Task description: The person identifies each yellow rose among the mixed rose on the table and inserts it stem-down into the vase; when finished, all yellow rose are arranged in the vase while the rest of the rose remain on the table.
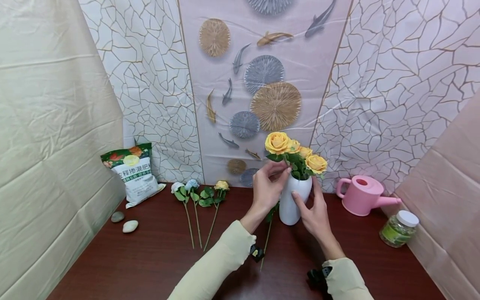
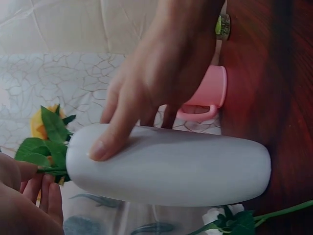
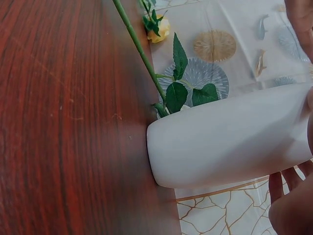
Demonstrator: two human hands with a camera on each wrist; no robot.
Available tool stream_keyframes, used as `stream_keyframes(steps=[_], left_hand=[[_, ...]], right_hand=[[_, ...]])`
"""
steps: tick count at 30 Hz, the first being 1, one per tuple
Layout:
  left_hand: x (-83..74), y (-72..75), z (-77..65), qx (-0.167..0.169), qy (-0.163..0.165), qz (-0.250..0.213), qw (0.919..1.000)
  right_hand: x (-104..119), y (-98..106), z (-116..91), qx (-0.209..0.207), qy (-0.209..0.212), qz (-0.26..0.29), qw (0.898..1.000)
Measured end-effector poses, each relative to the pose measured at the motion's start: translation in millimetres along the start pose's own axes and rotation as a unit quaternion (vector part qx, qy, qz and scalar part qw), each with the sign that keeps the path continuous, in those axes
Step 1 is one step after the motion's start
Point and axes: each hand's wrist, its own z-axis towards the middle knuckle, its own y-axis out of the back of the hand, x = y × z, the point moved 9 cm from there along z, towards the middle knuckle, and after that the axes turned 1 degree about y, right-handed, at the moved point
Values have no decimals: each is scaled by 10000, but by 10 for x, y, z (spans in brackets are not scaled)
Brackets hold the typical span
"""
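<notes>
A white vase stands upright on the table, with several yellow roses in its mouth. My right hand grips the vase's upper body, its thumb on the near side, as the left wrist view also shows. At the vase's mouth my left hand pinches a green rose stem between thumb and fingers. Which bloom belongs to that stem is unclear. Beside the vase lies another flower stem; its white bloom shows in the left wrist view, partly behind the vase.
Left of the hands lie a white rose, a blue rose and a yellow rose. Farther left are a fertilizer bag and two stones. A pink watering can and a lidded jar stand at right.
</notes>
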Motion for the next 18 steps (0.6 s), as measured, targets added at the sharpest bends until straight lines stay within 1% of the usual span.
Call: stream_keyframes(steps=[2,4,6,12,16,18], left_hand=[[49,-19,6,4,47,46,10000],[93,-34,13,-7,112,98,9999],[134,-48,23,-31,193,208,9996],[263,-108,50,-34,541,484,9974],[321,-143,33,64,737,553,9957],[318,-148,24,94,732,541,9958]], right_hand=[[82,10,-6,31,-17,23,10000],[112,10,-7,50,-4,19,10000],[60,1,1,44,0,6,10000],[-190,-21,37,-29,50,-95,9999],[-236,-18,40,-51,74,-83,9999],[-234,-14,37,-71,83,-83,9999]])
